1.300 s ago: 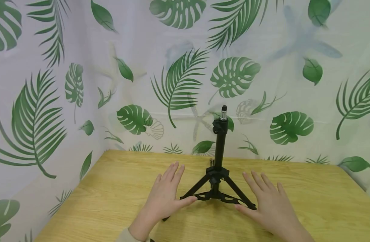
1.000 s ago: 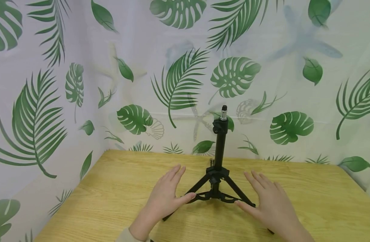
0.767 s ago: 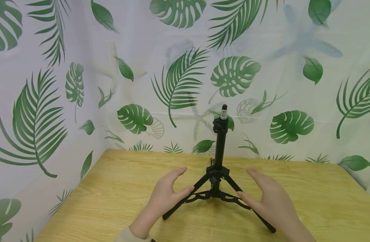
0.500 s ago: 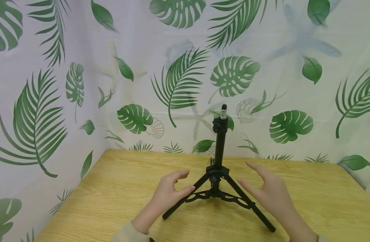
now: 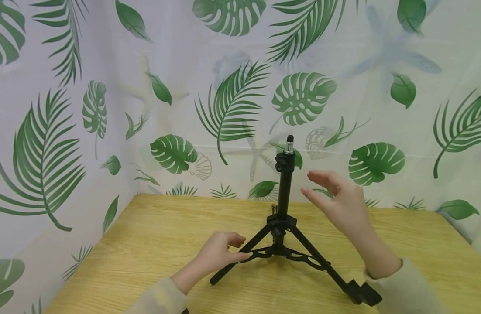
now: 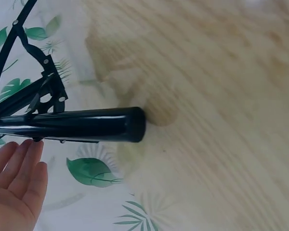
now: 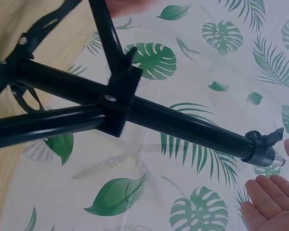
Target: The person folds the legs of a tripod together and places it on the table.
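Observation:
A black light stand (image 5: pixel 285 192) with a silver-tipped column stands upright on the wooden table, its legs spread. My left hand (image 5: pixel 214 254) is low at the stand's left leg, thumb and loosely bent fingers to either side of it. In the left wrist view, the fingertips (image 6: pixel 36 144) come right up to that leg (image 6: pixel 86 126). My right hand (image 5: pixel 344 203) is raised to the right of the column, thumb and fingers parted with nothing between them. The right wrist view has that hand (image 7: pixel 274 204) near the column's clamp knob (image 7: pixel 272 138).
The wooden table (image 5: pixel 146 235) reaches back to a white curtain (image 5: pixel 232 183) printed with green leaves, which also hangs along the left side. A dark wrist-worn device (image 5: pixel 364 292) on the right sleeve overlaps the stand's right leg in the head view.
My right hand has risen from beside the right leg up to the column's height. The left hand has dropped slightly along the left leg, its fingers more bent. The stand has stayed put.

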The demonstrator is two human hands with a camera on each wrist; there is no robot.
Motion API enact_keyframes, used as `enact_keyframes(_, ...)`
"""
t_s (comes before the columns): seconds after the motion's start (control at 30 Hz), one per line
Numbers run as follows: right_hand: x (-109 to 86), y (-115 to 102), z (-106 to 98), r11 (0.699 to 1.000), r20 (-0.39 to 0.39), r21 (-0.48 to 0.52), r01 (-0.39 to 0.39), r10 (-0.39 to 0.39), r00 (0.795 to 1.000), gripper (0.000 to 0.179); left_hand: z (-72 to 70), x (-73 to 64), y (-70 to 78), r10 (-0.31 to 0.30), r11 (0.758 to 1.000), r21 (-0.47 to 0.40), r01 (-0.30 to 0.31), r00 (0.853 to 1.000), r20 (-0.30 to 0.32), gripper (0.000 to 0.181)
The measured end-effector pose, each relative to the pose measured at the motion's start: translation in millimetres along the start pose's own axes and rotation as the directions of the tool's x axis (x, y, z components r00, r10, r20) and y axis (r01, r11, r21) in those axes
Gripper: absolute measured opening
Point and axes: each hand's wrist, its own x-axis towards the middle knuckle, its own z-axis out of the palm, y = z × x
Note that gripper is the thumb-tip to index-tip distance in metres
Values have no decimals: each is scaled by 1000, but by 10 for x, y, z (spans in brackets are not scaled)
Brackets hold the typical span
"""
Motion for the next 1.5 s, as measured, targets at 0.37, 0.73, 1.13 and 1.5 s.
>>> enact_keyframes(0.37, 402, -98, -18, 991, 47, 89, -100, 96, 994, 44, 42, -50, -73, 7, 1000, 28, -9, 998, 63, 19)
enact_keyframes(0.73, 608, -143, 146, 966, 33, 179, -185, 182, 983, 40, 52, -100, -79, -65, 998, 31, 64, 997, 44, 16)
enact_keyframes(1.13, 677, -168, 193, 980, 39, 119, -162, 159, 987, 29, 39, -98, -91, -54, 998, 44, 54, 999, 6, 17)
enact_keyframes(1.5, 604, -181, 254, 981, 64, 104, -166, 160, 985, 26, 29, -100, -83, -35, 998, 48, 36, 999, -15, 17)
